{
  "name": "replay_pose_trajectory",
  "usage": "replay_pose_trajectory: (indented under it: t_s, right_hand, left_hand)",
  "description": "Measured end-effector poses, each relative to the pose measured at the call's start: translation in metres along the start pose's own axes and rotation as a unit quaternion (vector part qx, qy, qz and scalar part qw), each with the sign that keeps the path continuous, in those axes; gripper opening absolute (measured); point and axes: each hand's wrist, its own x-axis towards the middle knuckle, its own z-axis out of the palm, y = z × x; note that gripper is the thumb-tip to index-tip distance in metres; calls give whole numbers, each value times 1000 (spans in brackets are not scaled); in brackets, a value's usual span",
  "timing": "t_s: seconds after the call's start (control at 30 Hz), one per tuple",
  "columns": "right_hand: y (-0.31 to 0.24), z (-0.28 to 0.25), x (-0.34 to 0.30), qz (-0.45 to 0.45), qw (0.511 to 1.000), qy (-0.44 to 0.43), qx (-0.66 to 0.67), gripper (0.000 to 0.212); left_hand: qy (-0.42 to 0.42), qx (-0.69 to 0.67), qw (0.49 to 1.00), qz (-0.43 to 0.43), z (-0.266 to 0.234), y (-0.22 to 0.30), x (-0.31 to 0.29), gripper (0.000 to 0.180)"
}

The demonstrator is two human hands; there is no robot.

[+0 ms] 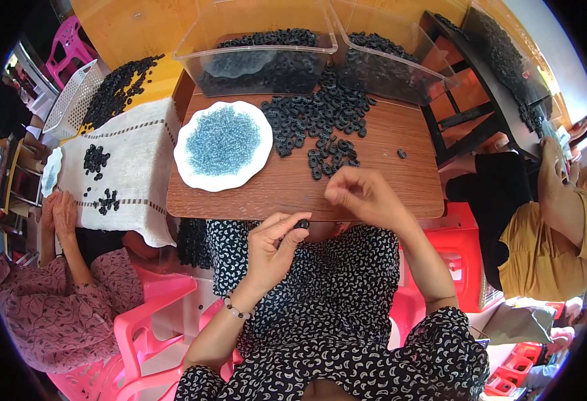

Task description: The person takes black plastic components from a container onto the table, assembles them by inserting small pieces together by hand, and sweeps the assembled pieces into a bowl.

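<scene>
Just past the table's front edge, my left hand (273,244) pinches a small black plastic part (301,224) between thumb and fingertips. My right hand (367,194) is raised over the front edge of the brown table (394,180), its thumb and forefinger closed together; anything between them is too small to make out. Beyond it lies a small cluster of black plastic parts (332,155) with holes, in front of a larger pile (313,110). A white scalloped plate (263,137) on the left holds many tiny bluish, see-through pieces.
Two clear plastic bins (253,72) (434,93) of black parts stand at the back. One black part (402,154) lies alone at right. A co-worker's hands (63,212) rest by a cloth-covered table (123,157) at left; another person (541,247) sits at right.
</scene>
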Motion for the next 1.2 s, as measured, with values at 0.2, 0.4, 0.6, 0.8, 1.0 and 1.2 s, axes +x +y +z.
replay_pose_trajectory:
  t_s: [0.2,0.4,0.6,0.8,1.0,1.2]
  right_hand:
    - [24,-63,17,9,950,154,-272,15]
    - [42,-70,37,-52,951,150,-265,16]
    - [21,-61,77,-47,939,129,-315,18]
    - [10,-51,95,45,911,105,-396,23]
    - [15,-50,103,70,900,97,-418,18]
    - [20,-50,97,12,922,134,-362,18]
  left_hand:
    - [22,-13,1000,-13,-1,1,1,27]
    - [26,-1,1000,-10,0,-2,1,27]
    - [28,12,1000,-6,1,0,1,27]
    - [26,45,999,5,-1,3,2,27]
    - [12,42,999,-13,-1,8,2,27]
    - [11,33,999,-21,1,7,2,27]
